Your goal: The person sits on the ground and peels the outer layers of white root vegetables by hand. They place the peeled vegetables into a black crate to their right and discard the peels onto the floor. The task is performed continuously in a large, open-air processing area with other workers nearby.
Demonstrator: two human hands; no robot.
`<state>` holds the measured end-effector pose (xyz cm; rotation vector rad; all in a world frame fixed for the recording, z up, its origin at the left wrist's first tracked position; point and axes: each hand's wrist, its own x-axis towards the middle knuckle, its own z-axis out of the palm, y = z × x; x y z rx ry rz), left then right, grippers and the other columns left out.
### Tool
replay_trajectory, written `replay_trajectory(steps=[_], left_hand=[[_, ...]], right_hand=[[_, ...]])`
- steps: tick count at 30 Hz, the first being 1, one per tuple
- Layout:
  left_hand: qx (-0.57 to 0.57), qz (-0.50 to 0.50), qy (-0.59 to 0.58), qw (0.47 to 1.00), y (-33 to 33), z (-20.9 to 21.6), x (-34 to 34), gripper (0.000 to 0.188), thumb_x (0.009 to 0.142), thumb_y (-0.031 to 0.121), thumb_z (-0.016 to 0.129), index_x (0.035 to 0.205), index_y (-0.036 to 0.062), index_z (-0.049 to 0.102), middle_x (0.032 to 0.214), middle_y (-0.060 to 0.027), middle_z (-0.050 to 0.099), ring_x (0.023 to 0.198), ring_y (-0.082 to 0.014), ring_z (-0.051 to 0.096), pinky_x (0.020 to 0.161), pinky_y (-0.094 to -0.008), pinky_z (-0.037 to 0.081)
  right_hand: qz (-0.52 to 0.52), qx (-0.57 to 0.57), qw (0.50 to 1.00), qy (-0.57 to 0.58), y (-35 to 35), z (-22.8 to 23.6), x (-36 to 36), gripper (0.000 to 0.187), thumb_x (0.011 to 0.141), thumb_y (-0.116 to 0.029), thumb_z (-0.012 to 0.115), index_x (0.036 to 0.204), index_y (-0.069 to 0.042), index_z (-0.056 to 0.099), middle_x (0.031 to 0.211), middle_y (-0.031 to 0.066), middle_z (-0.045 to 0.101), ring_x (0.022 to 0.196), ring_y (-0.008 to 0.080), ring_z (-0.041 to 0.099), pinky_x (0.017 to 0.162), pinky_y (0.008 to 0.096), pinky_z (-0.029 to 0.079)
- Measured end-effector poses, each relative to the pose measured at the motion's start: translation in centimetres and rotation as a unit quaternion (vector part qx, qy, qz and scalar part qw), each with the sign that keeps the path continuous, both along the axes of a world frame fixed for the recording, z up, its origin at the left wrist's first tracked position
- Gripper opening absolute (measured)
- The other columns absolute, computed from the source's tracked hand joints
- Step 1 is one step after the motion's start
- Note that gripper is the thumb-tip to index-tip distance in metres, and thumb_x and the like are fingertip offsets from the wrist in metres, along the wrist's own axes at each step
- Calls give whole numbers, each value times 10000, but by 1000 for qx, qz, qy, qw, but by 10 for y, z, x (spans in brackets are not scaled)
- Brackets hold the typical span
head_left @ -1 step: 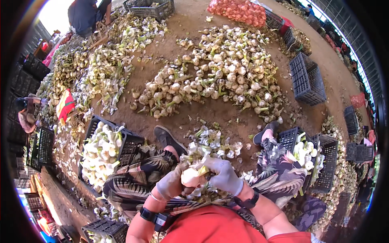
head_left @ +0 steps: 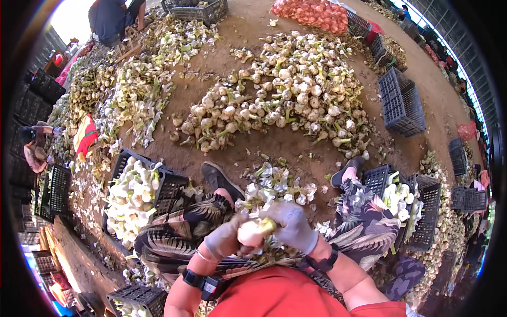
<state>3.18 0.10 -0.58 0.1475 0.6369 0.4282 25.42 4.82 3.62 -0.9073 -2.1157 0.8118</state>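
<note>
A garlic bulb [head_left: 251, 233], whitish with a pale green stem, is held over my lap between both gloved hands. My left hand [head_left: 226, 239] wraps round the bulb from the left. My right hand [head_left: 293, 228] is closed at the stem end, its fingers curled and slightly blurred, partly hidden behind the bulb. Below and beyond the hands lies a heap of loose garlic peel [head_left: 277, 185] between my feet. To my left, a black crate [head_left: 171, 190] is piled with clean white garlic bulbs [head_left: 133, 203].
A big pile of unpeeled garlic [head_left: 296, 95] lies ahead on the dirt floor. Right of my leg stand crates, one holding white garlic [head_left: 397, 198]. An upright crate [head_left: 400, 103] is further right. Peel heaps [head_left: 142, 90] spread to the left; other people [head_left: 108, 24] sit nearby.
The garlic bulb has turned slightly, its stem now pointing further right. My right hand has shifted a little at the stem; the left stays round the bulb.
</note>
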Motion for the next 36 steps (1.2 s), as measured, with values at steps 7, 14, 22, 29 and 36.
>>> replay_trajectory(steps=[7,14,22,29,36], left_hand=[[132,79,82,985,-19,0,39,514,1045,503,499,1369,106,544,1086,-76,709,840,-181,680,677,-330,553],[186,220,176,941,-3,-17,38,385,1071,349,526,1274,30,601,1080,-55,701,958,-162,669,837,-357,566],[463,-23,509,725,-22,-13,7,338,1013,216,637,1216,-53,648,1173,-98,688,1036,-152,634,890,-311,520],[370,153,452,797,6,-12,45,427,943,189,647,1293,-48,585,1114,-212,711,1013,-230,693,909,-351,534],[403,162,394,810,-3,-4,32,474,870,-21,583,1344,-10,584,1031,-89,700,988,-182,682,919,-310,534]], right_hand=[[-57,-194,979,-12,7,-52,31,413,782,-39,677,1193,-6,671,1188,164,667,1123,248,650,960,337,517],[-56,-523,807,269,-13,-37,22,373,913,-92,727,1263,3,643,1164,32,662,1039,85,613,934,257,517],[-188,-356,894,197,-6,-44,38,332,857,96,655,1165,-19,702,1115,57,700,1011,139,647,878,262,516],[-54,-27,998,0,-14,-15,16,411,730,19,683,1136,-31,714,1106,134,664,1022,326,652,898,382,523],[-80,-177,978,73,-12,-10,28,328,809,1,727,1135,-36,713,1112,140,703,1085,293,664,963,363,510]])
